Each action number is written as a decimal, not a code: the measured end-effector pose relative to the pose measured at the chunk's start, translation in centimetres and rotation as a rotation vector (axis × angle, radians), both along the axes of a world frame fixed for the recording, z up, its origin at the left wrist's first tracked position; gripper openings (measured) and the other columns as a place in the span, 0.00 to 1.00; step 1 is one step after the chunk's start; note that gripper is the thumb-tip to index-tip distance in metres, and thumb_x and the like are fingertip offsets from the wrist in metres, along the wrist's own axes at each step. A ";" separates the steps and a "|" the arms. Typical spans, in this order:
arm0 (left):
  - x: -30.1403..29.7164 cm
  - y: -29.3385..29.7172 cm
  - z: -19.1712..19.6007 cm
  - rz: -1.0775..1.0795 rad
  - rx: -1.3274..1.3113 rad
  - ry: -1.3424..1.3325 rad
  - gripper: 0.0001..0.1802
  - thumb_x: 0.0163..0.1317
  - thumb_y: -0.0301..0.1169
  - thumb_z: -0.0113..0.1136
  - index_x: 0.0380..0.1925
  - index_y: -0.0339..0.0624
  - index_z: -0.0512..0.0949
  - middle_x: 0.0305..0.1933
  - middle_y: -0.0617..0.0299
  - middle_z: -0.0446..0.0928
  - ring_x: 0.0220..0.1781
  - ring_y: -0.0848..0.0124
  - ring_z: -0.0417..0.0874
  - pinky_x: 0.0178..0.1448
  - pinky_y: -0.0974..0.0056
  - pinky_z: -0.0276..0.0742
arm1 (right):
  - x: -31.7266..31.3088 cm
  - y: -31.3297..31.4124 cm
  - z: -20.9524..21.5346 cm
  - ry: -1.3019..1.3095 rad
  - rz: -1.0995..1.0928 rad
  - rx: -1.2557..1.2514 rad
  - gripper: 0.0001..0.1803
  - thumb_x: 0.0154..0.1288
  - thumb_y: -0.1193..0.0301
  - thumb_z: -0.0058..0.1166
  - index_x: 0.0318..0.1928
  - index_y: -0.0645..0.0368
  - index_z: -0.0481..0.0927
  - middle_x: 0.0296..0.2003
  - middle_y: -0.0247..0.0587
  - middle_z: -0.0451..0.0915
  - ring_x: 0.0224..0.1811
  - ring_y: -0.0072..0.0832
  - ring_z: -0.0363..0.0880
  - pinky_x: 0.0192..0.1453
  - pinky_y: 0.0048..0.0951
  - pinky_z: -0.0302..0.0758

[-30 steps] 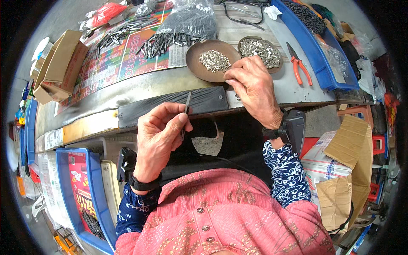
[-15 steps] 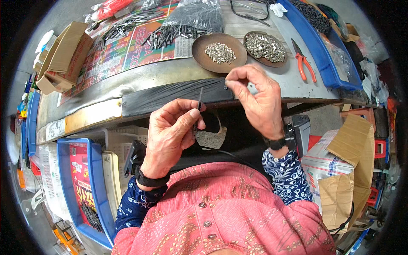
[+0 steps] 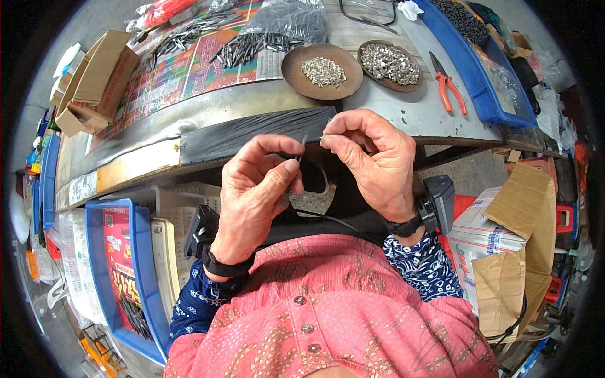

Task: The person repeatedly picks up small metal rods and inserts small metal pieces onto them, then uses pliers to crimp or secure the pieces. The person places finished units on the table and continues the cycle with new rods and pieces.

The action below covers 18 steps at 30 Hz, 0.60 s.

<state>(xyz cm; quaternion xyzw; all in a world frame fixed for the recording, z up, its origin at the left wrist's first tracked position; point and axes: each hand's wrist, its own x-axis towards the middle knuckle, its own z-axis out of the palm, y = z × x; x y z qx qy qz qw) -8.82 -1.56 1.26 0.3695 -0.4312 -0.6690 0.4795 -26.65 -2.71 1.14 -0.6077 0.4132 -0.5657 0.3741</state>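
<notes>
In front of my chest, my left hand (image 3: 252, 189) pinches a thin dark rod with a pale grey tip (image 3: 304, 146) between thumb and forefinger, tip upward. Most of the rod is hidden by the fingers. Beside it, a short gap away, my right hand (image 3: 381, 164) is closed in a pinch; a tiny piece seems to be at its fingertips, too small to name. Beyond the hands, a brown round dish (image 3: 293, 79) holds small metal pins (image 3: 322, 72). To its right, another dish holds small silvery pieces (image 3: 389, 64).
Red-handled pliers (image 3: 449, 93) lie right of the dishes, beside a long blue tray (image 3: 469, 69). Dark slim parts (image 3: 252, 49) are heaped at the back. A cardboard box (image 3: 101, 82) stands far left. Below the bench edge are a blue bin (image 3: 140, 264) and an open carton (image 3: 504, 252).
My right hand has moved left and nearer to me, closer to the rod. My left hand has shifted slightly, and less of the rod shows above its fingers.
</notes>
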 end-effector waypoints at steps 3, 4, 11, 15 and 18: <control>0.4 -0.1 0.1 -0.083 0.066 0.125 0.10 0.67 0.26 0.55 0.46 0.32 0.77 0.28 0.59 0.80 0.19 0.80 0.74 0.21 0.77 0.67 | 0.2 0.3 0.1 -0.037 -0.003 -0.007 0.04 0.61 0.79 0.60 0.36 0.64 0.80 0.29 0.32 0.80 0.31 0.15 0.76 0.36 0.20 0.75; 0.4 -0.1 0.2 -0.091 0.092 0.151 0.10 0.68 0.25 0.54 0.46 0.32 0.77 0.30 0.57 0.81 0.21 0.78 0.77 0.23 0.76 0.70 | 0.3 0.5 0.2 -0.046 -0.005 0.009 0.04 0.61 0.79 0.60 0.36 0.64 0.80 0.29 0.32 0.80 0.31 0.15 0.77 0.37 0.20 0.75; -0.4 0.8 -0.2 -0.028 -0.022 0.156 0.13 0.66 0.25 0.56 0.48 0.30 0.76 0.35 0.53 0.81 0.25 0.71 0.81 0.27 0.70 0.77 | 0.1 1.5 0.8 -0.175 0.052 0.087 0.04 0.63 0.80 0.59 0.38 0.65 0.79 0.32 0.31 0.80 0.36 0.14 0.77 0.41 0.19 0.76; 0.4 0.7 -0.3 -0.081 -0.117 0.056 0.10 0.65 0.27 0.60 0.44 0.32 0.79 0.32 0.59 0.81 0.21 0.81 0.74 0.24 0.77 0.71 | 0.4 1.8 0.7 -0.197 0.084 0.066 0.05 0.64 0.80 0.58 0.40 0.65 0.78 0.33 0.31 0.80 0.36 0.15 0.78 0.42 0.19 0.76; -0.1 0.9 -0.5 -0.014 -0.199 -0.050 0.08 0.67 0.28 0.58 0.40 0.33 0.79 0.32 0.60 0.80 0.18 0.85 0.70 0.20 0.78 0.65 | 0.6 2.0 0.6 -0.176 0.082 0.020 0.04 0.64 0.80 0.57 0.39 0.65 0.78 0.33 0.32 0.80 0.36 0.16 0.78 0.42 0.19 0.76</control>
